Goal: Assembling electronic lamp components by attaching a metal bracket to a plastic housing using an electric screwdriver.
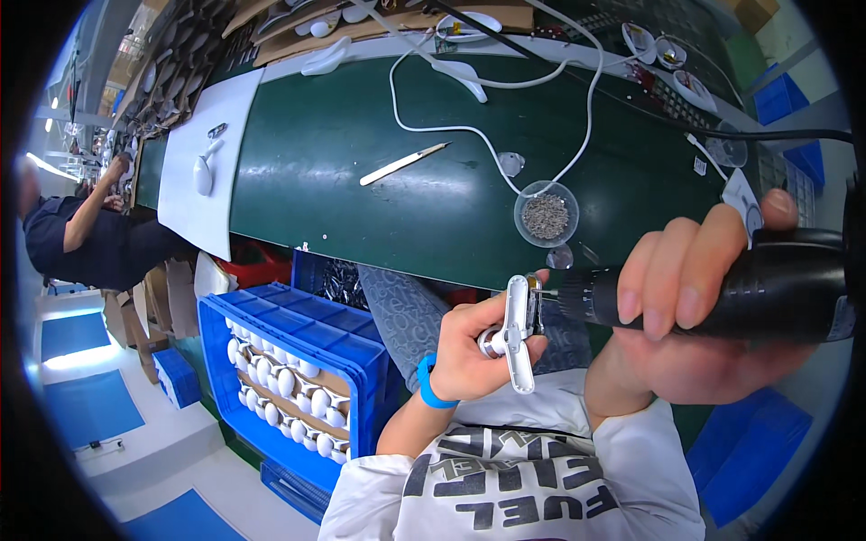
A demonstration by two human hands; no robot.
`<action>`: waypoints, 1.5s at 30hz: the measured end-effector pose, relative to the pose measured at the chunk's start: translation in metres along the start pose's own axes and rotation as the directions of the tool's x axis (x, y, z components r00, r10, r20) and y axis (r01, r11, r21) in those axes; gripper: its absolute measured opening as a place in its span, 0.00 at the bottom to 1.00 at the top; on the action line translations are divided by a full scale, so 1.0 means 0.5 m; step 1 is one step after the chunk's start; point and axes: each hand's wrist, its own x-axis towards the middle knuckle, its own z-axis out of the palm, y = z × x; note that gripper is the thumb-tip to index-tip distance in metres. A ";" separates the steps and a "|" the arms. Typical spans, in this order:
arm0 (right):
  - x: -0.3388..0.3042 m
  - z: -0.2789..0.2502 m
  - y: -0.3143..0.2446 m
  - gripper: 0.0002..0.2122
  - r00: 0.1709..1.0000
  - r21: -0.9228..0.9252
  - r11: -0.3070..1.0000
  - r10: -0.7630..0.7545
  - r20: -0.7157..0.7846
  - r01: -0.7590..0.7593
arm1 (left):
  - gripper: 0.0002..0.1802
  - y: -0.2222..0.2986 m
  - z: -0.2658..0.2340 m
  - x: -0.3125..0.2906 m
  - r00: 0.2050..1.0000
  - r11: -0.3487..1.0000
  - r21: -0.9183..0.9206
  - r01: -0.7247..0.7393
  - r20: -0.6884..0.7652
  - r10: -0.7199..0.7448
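My left hand (474,350), with a blue band at its wrist, grips a white plastic part (517,335) with long narrow arms and a rounded end, held over my lap near the table's front edge. In my right hand (690,275) is a black electric screwdriver (785,284), lying sideways with its bit pointing left. The bit reaches a dark, shiny piece on the right side of the white part; whether it sits in a screw is too small to tell. Just beyond my hands stands a clear round dish (546,215) of small grey screws.
A pale pen-like tool (403,165) and a looping white cable (487,135) lie on the green table (316,162). To my left, a blue crate (298,302) holds rows of white rounded parts (287,383). Further left, another person (86,221) works at the table.
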 end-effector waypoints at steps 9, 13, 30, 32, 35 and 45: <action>0.001 -0.006 -0.007 0.28 0.998 -0.034 0.999 -0.029 0.056 0.031 | 0.32 -0.009 0.006 0.005 0.998 0.998 -0.008 -0.059 -0.017 0.059; 0.003 -0.005 -0.009 0.27 0.997 -0.062 0.997 -0.037 0.063 0.040 | 0.32 -0.015 -0.003 0.010 0.995 0.995 0.022 -0.102 -0.001 0.102; 0.061 -0.019 0.010 0.23 0.994 -0.007 0.999 -0.034 0.104 0.034 | 0.29 0.049 -0.001 0.074 0.999 0.981 0.192 -0.043 -0.003 0.045; 0.069 -0.025 0.013 0.24 0.995 -0.001 0.999 -0.044 0.095 0.044 | 0.29 0.052 -0.001 0.086 1.000 0.982 0.187 -0.022 0.007 0.021; 0.070 -0.028 0.013 0.27 0.999 0.006 0.999 -0.050 0.016 0.050 | 0.28 0.062 -0.001 0.098 0.999 0.988 0.153 0.034 0.014 -0.036; 0.055 -0.062 0.063 0.35 0.985 -0.023 1.000 -0.023 -0.172 0.019 | 0.33 0.055 -0.002 0.131 0.991 0.967 -0.220 0.127 0.062 -0.116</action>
